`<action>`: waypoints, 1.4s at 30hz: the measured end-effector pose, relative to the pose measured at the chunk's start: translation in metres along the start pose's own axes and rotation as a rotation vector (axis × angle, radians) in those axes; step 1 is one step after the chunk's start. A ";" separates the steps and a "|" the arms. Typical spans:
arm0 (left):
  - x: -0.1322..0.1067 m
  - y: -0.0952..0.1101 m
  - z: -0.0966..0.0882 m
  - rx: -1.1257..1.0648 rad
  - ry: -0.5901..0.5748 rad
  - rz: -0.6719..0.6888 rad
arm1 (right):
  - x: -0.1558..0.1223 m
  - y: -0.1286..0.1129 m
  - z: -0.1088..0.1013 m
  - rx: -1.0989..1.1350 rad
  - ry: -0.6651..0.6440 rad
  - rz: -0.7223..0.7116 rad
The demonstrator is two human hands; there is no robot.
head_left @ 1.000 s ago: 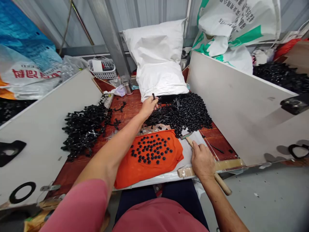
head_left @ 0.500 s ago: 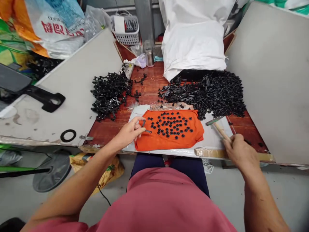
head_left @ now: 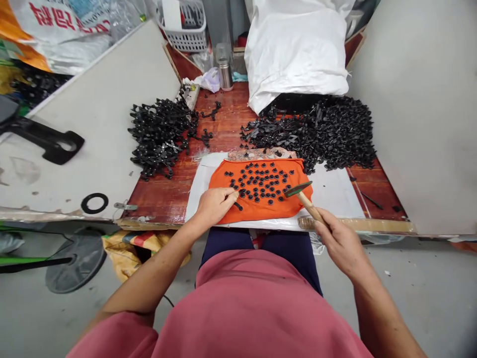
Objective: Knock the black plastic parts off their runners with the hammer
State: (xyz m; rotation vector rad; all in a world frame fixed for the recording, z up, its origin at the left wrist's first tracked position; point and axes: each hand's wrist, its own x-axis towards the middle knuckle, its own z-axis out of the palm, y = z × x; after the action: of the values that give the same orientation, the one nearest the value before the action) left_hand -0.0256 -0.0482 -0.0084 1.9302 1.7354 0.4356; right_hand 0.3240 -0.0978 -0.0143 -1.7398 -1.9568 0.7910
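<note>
An orange cloth (head_left: 223, 215) lies on the work surface, dotted with several small round black pieces (head_left: 270, 188). My left hand (head_left: 215, 205) rests at the cloth's left side, its fingers pinched on a small black plastic part (head_left: 238, 206); one end sticks out below the fingertips, the rest is hidden. In my right hand (head_left: 341, 243) is a hammer (head_left: 310, 205), gripped by its wooden handle. Its dark greenish head hangs over the right side of the cloth, close to the black pieces there.
A heap of black branching parts (head_left: 160, 132) is at the left, and a larger black heap (head_left: 335, 132) at the right beneath a white sack (head_left: 298, 54). A metal flask (head_left: 225, 74) and a grey basket (head_left: 184, 35) stand behind. Pale panels (head_left: 413, 124) flank the bench.
My right hand has brought the hammer left, from beside the cloth to over its right part. My left hand, still pinching the black part, has moved right and lower onto the cloth.
</note>
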 end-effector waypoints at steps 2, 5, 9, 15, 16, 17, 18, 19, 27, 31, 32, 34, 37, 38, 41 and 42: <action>0.003 -0.001 0.002 0.042 0.002 0.003 | 0.001 -0.004 0.003 -0.027 -0.002 -0.008; 0.004 -0.001 0.005 0.105 -0.003 0.017 | 0.003 -0.007 0.004 -0.043 0.005 -0.016; 0.003 0.003 0.002 0.191 -0.003 0.041 | 0.003 -0.009 0.003 -0.057 -0.007 -0.042; 0.000 0.005 -0.004 0.300 -0.064 0.078 | 0.004 -0.022 0.010 -0.085 -0.003 -0.113; 0.000 0.005 -0.005 0.306 -0.075 0.087 | 0.006 -0.027 0.012 -0.076 0.006 -0.140; 0.001 0.004 -0.005 0.310 -0.086 0.092 | 0.008 -0.033 0.015 -0.066 0.013 -0.173; 0.001 0.003 -0.005 0.309 -0.096 0.093 | 0.010 -0.040 0.017 -0.058 0.016 -0.213; 0.002 0.002 -0.005 0.299 -0.108 0.091 | 0.013 -0.048 0.020 -0.053 0.017 -0.258; 0.006 -0.005 -0.006 0.125 -0.164 0.060 | 0.034 -0.087 0.047 -0.337 0.033 -0.377; 0.004 -0.006 -0.005 0.126 -0.160 0.063 | 0.035 -0.085 0.053 -0.399 0.011 -0.397; 0.004 -0.006 -0.005 0.135 -0.161 0.066 | 0.035 -0.084 0.054 -0.389 0.045 -0.401; 0.003 -0.005 -0.005 0.158 -0.160 0.058 | 0.034 -0.081 0.054 -0.420 0.076 -0.405; 0.002 -0.005 -0.004 0.193 -0.157 0.027 | 0.035 -0.079 0.055 -0.492 0.008 -0.422; 0.002 -0.005 -0.003 0.201 -0.159 0.021 | 0.035 -0.079 0.056 -0.481 0.008 -0.427; 0.002 -0.005 -0.002 0.211 -0.159 0.016 | 0.034 -0.080 0.057 -0.444 0.054 -0.411; 0.002 -0.005 -0.001 0.210 -0.158 0.009 | 0.034 -0.081 0.059 -0.462 0.052 -0.405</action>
State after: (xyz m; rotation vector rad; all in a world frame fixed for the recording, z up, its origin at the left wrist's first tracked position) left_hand -0.0299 -0.0455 -0.0101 2.0561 1.7273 0.1024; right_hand 0.2207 -0.0778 -0.0087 -1.4770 -2.4799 0.1588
